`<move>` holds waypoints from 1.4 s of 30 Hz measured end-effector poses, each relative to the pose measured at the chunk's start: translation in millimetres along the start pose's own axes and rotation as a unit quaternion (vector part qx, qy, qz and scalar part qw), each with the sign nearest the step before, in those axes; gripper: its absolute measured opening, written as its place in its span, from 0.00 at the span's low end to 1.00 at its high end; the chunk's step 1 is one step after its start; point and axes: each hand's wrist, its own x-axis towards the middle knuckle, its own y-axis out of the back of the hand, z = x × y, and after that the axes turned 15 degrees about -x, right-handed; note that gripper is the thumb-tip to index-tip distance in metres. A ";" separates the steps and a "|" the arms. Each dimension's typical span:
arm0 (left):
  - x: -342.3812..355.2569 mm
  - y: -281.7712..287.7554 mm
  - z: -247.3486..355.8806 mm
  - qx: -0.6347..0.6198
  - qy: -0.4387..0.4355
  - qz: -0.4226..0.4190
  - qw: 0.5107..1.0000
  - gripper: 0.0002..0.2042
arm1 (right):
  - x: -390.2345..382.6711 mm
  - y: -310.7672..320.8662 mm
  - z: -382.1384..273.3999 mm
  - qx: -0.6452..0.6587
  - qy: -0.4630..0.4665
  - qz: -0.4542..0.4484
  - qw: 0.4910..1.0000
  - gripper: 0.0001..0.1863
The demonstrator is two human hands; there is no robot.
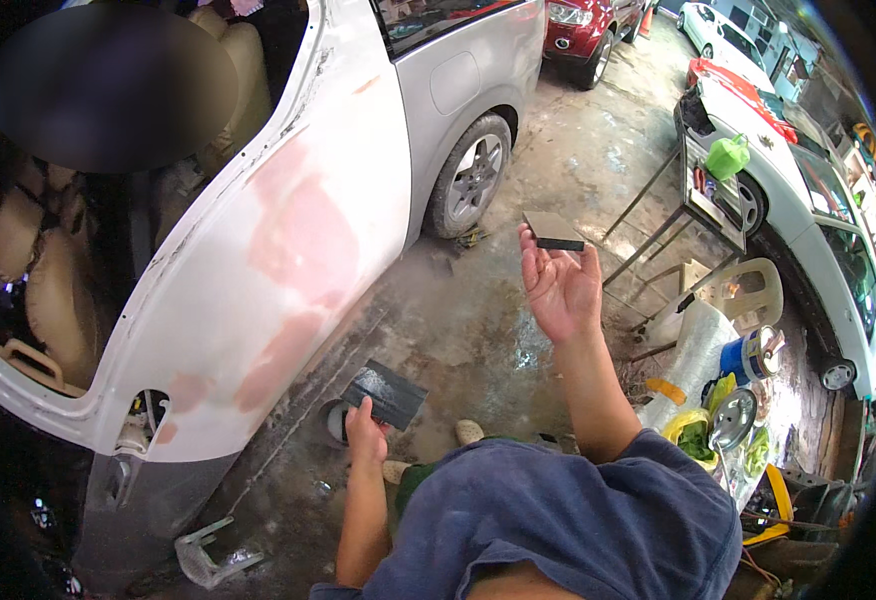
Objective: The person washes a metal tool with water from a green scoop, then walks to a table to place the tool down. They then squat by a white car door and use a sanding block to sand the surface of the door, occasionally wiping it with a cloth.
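My left hand (365, 437) pinches a dark grey rectangular sheet (388, 394), which looks like sandpaper with pale dust on its face. It is held low beside the open car door (198, 290), apart from it. White paint covers the door's upper part, with several pinkish filler patches (306, 232) on it. My right hand (565, 292) is raised palm up, with its fingers around a flat sanding block (555, 231). The block has a grey-brown top and a dark edge.
A round whitish container (337, 422) is partly hidden behind the sheet. On the right are a metal-legged table (698, 205), a plastic chair (753, 290) and a blue can (748, 358). A small stool (213, 555) is at lower left. Other cars are parked beyond.
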 end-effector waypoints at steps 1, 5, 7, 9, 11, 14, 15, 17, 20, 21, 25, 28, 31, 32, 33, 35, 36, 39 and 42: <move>-1.1 -1.2 -0.8 0.000 0.002 0.002 1.000 0.11 | -0.5 -1.7 -2.5 0.003 0.002 0.004 1.000 0.36; -2.1 -3.0 0.3 0.008 0.010 0.019 1.000 0.10 | 0.1 -1.6 -7.4 0.009 0.003 -0.006 1.000 0.33; -2.5 -2.2 1.0 0.009 0.008 0.028 1.000 0.10 | 1.1 -2.3 -7.0 0.019 -0.007 -0.004 1.000 0.28; -3.5 -1.6 0.8 0.002 -0.003 0.032 0.999 0.11 | 2.1 -3.8 -5.1 0.030 -0.012 0.009 0.999 0.27; -3.1 -5.0 -1.5 -0.005 -0.001 0.038 0.999 0.12 | 3.6 -2.4 -6.2 0.031 -0.014 0.019 0.999 0.27; -3.5 -8.0 -3.0 -0.022 -0.001 0.027 0.999 0.13 | 5.1 0.6 -6.3 0.022 -0.015 0.027 0.999 0.26; -3.9 -8.7 -3.4 -0.029 -0.001 0.020 0.999 0.14 | 5.5 1.2 -5.5 0.019 -0.013 0.029 0.999 0.27; -4.6 -8.0 -2.2 -0.036 -0.006 0.016 0.999 0.14 | 7.1 0.6 -1.5 0.007 -0.016 0.028 0.999 0.27; -6.2 -15.1 -2.7 -0.052 -0.021 0.001 0.998 0.15 | 5.6 1.6 3.8 -0.015 -0.034 0.025 0.999 0.26; -6.4 -20.2 -1.6 -0.059 -0.028 -0.006 0.998 0.15 | 3.8 0.6 5.1 -0.020 -0.043 0.024 0.999 0.26; -13.8 -32.1 10.5 -0.070 -0.039 -0.017 0.997 0.15 | -1.0 0.5 23.0 -0.103 -0.094 -0.010 0.990 0.25; -24.4 -51.0 19.9 -0.058 -0.021 -0.002 0.998 0.13 | -8.6 6.6 38.9 -0.217 -0.173 -0.027 0.961 0.24; -31.0 -63.1 26.9 -0.071 -0.015 -0.017 0.997 0.12 | -23.7 13.4 74.9 -0.431 -0.206 -0.011 0.878 0.24; -33.1 -66.0 27.2 -0.082 -0.015 -0.029 0.996 0.12 | -29.6 12.1 85.7 -0.471 -0.211 -0.052 0.855 0.25; -36.5 -68.0 27.3 -0.071 -0.026 -0.016 0.997 0.11 | -36.9 15.6 98.3 -0.476 -0.208 -0.058 0.853 0.26; -41.5 -78.6 25.8 -0.051 -0.046 0.002 0.998 0.08 | -48.8 25.9 119.3 -0.490 -0.194 -0.068 0.847 0.29; -43.0 -82.1 23.1 -0.052 -0.079 -0.003 0.995 0.08 | -53.9 26.6 127.5 -0.563 -0.153 -0.084 0.807 0.31; -44.1 -82.0 18.9 -0.078 -0.131 -0.013 0.988 0.08 | -64.7 24.1 144.1 -0.717 -0.063 -0.127 0.682 0.37; -52.6 -93.0 18.0 -0.126 -0.120 -0.028 0.984 0.08 | -68.1 22.5 148.6 -0.770 -0.026 -0.142 0.621 0.38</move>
